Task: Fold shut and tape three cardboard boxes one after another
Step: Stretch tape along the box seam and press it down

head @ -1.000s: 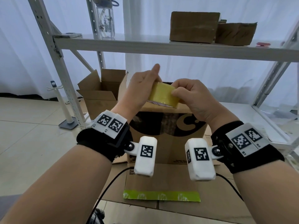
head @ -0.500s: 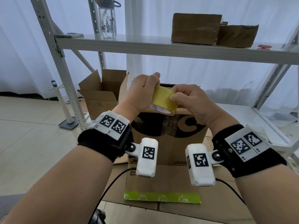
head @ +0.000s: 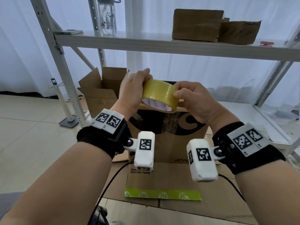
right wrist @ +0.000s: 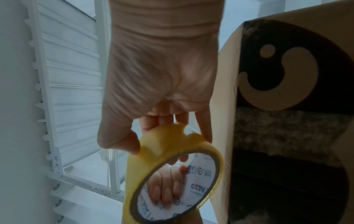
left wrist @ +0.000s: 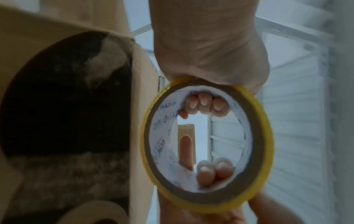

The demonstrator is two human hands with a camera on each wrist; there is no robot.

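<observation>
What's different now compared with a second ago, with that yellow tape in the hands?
The tape roll has been turned between both hands, so its printed core now faces the camera more. The left hand has curled its raised forefinger back onto the roll; the right hand pinches the outer wrap. Both kept hold. The printed box and open box stayed put.

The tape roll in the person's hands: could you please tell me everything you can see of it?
The tape roll is a ring of glossy yellow packing tape wound on a white card core printed with blue and red logos. It is held in the air, tilted, above the printed cardboard box, apart from it. The left hand holds one side, with fingers curled into the core; the right hand grips the other, thumb on the outer tape. No pulled-out strip is visible.
</observation>
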